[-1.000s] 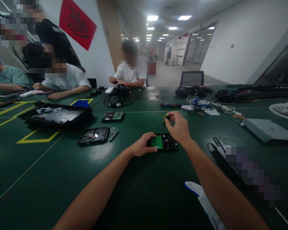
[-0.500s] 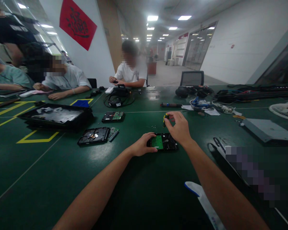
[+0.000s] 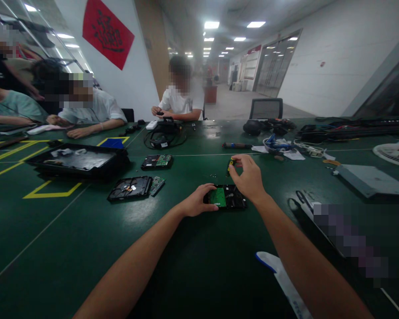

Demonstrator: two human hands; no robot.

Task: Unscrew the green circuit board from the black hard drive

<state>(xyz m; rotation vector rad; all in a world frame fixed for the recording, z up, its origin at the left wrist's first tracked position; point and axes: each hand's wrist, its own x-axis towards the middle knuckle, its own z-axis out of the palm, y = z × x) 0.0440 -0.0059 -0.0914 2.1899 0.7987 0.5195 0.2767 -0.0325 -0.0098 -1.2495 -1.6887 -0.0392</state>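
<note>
Looks like the yellow-and-black screwdriver [image 3: 231, 166] just rolled a bit, pinched in the right hand [image 3: 249, 177], while the hard drive [image 3: 234, 200] hasn't budged, flat on the green table [image 3: 193, 252] with the left hand [image 3: 197, 201] curled around its end, so I'd guess it's mid-turn.

2 bare, outstretched forearms [image 3: 133, 261] angle inward. The bare left hand [image 3: 198, 201] is low, thumb and fingers curved apart; the bare right hand [image 3: 250, 178] sits higher, fingertips drawn in towards the thumb.
</note>
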